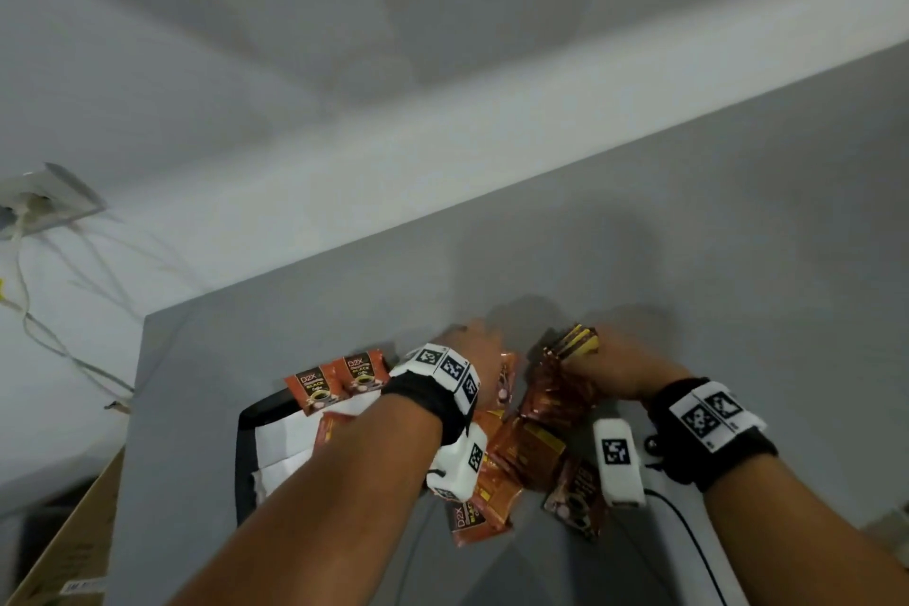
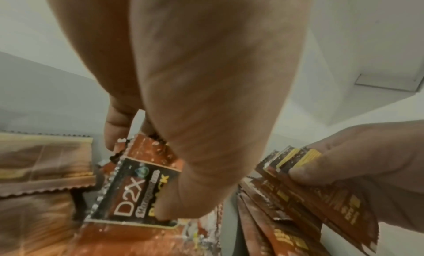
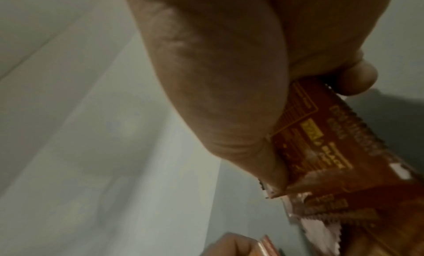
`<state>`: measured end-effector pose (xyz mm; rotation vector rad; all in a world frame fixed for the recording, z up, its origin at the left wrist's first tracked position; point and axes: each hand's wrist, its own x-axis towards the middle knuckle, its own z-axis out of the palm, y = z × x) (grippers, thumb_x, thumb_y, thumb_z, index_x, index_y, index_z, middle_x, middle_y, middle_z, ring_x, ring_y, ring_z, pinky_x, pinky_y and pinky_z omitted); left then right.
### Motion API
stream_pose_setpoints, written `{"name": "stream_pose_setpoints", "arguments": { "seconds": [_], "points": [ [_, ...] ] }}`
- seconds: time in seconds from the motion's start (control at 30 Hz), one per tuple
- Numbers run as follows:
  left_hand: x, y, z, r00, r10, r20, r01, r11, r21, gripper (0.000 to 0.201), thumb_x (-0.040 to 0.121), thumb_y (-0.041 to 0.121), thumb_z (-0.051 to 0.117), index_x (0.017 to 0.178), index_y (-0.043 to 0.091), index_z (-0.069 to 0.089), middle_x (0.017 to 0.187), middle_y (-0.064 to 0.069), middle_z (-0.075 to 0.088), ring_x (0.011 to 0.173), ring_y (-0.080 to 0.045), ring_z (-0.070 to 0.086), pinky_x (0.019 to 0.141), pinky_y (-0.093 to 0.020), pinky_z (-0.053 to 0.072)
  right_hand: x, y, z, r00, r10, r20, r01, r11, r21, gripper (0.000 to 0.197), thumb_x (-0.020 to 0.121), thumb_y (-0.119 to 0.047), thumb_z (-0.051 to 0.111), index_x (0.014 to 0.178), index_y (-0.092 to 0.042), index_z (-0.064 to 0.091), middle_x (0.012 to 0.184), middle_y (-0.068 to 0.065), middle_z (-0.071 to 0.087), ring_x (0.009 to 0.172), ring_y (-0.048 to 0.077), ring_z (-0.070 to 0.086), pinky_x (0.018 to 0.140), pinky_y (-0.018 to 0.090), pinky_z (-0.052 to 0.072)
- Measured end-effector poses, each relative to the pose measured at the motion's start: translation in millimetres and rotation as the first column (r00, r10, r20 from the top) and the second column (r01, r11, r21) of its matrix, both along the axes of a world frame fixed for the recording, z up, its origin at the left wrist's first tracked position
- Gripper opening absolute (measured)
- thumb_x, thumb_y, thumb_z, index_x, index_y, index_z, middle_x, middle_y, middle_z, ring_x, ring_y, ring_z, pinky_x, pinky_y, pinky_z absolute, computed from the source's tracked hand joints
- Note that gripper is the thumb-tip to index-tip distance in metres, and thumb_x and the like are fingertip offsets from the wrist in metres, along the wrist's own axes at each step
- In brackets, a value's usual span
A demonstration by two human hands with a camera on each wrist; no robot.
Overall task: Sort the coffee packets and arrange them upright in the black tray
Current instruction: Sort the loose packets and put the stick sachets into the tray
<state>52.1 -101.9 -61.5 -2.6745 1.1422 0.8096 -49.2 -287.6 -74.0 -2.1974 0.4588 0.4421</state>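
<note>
- Left hand (image 2: 183, 96) fingers (image 2: 117, 125) are pinching an orange D2X foil coffee packet (image 2: 137, 192) at lower centre; right hand (image 2: 367, 169) is clamping a fanned stack of brown packets (image 2: 298, 187).
- Looks like we're mid-sort, collecting.
- Next up, I'd guess: standing them in the black plastic tray (image 1: 243, 458), lower left.

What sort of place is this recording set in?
Probably a plain home or office room: a bare grey table against a white wall, a wall socket with trailing cables, a cardboard box alongside.
</note>
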Motion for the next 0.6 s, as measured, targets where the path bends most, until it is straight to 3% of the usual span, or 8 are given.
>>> {"name": "stream_pose_setpoints", "arguments": {
  "seconds": [0.07, 0.13, 0.23, 0.33, 0.43, 0.53, 0.6],
  "points": [
    [-2.6, -0.2, 1.3, 1.0, -0.01, 0.017, 0.01, 1.0, 0.024, 0.062, 0.083, 0.034, 0.077, 0.133, 0.012, 0.047, 0.13, -0.014, 0.048, 0.114, -0.036, 0.056, 0.091, -0.046, 0.054, -0.9, 7.0, -7.9, 0.998, 0.001, -0.056, -0.007, 0.994, -0.106, 0.013, 0.089, -0.028, 0.066, 0.095, -0.017, 0.064, 0.091, 0.008, 0.067, 0.086, 0.028, 0.065, 0.081, 0.035, 0.054],
    [-4.6, -1.0, 2.7, 0.999, -0.025, 0.023, 0.024, 0.999, 0.03, 0.066, 0.081, 0.038, 0.079, 0.132, 0.011, 0.047, 0.13, -0.012, 0.049, 0.114, -0.034, 0.056, 0.093, -0.047, 0.054, -0.1, 14.1, -10.4, 0.996, 0.0, -0.092, -0.018, 0.98, -0.201, 0.024, 0.095, -0.029, 0.062, 0.111, -0.012, 0.064, 0.099, 0.007, 0.064, 0.092, 0.026, 0.063, 0.084, 0.031, 0.052],
    [-4.6, -2.3, 4.8, 1.0, -0.019, 0.007, 0.018, 0.999, 0.027, 0.066, 0.08, 0.044, 0.077, 0.129, 0.012, 0.049, 0.129, -0.013, 0.056, 0.114, -0.034, 0.056, 0.095, -0.046, 0.053, 2.7, 19.5, -20.7, 0.988, 0.143, -0.059, -0.153, 0.957, -0.248, 0.029, 0.099, -0.029, 0.044, 0.119, -0.013, 0.059, 0.113, 0.01, 0.066, 0.104, 0.033, 0.066, 0.088, 0.036, 0.054],
    [-2.6, -2.6, 10.8, 1.0, -0.027, 0.014, 0.027, 1.0, 0.013, 0.058, 0.083, 0.042, 0.074, 0.128, 0.013, 0.05, 0.126, -0.013, 0.058, 0.113, -0.033, 0.056, 0.094, -0.045, 0.053, 7.0, 20.8, -22.3, 0.995, 0.058, -0.079, -0.08, 0.949, -0.304, 0.034, 0.093, -0.04, 0.054, 0.113, -0.015, 0.063, 0.107, 0.007, 0.068, 0.102, 0.03, 0.067, 0.084, 0.032, 0.053],
    [-0.7, -0.7, 18.0, 0.999, -0.04, 0.014, 0.039, 0.999, 0.032, 0.044, 0.088, 0.031, 0.071, 0.125, 0.013, 0.057, 0.123, -0.011, 0.056, 0.113, -0.03, 0.053, 0.095, -0.045, 0.053, 6.7, 25.4, -21.6, 0.999, -0.006, -0.049, -0.009, 0.954, -0.298, 0.033, 0.088, -0.035, 0.068, 0.109, -0.01, 0.066, 0.102, 0.007, 0.067, 0.092, 0.024, 0.063, 0.073, 0.025, 0.044],
    [1.6, 4.2, 24.4, 1.0, -0.021, 0.001, 0.021, 1.0, 0.011, 0.037, 0.089, 0.035, 0.07, 0.118, 0.015, 0.06, 0.121, -0.01, 0.057, 0.111, -0.028, 0.052, 0.093, -0.045, 0.053, 10.3, 29.3, -19.8, 0.997, 0.029, -0.068, -0.05, 0.942, -0.333, 0.013, 0.088, -0.028, 0.067, 0.085, -0.018, 0.06, 0.082, -0.003, 0.06, 0.077, 0.017, 0.057, 0.057, 0.02, 0.037],
    [4.1, 9.2, 28.8, 1.0, 0.009, -0.013, -0.01, 1.0, -0.02, 0.04, 0.086, 0.044, 0.072, 0.115, 0.018, 0.06, 0.117, -0.007, 0.058, 0.111, -0.028, 0.05, 0.094, -0.046, 0.052, 14.4, 31.3, -20.2, 0.994, 0.044, -0.099, -0.077, 0.927, -0.367, 0.016, 0.089, -0.027, 0.064, 0.078, -0.02, 0.056, 0.071, -0.005, 0.054, 0.071, 0.016, 0.057, 0.054, 0.021, 0.036]
  ]
}}
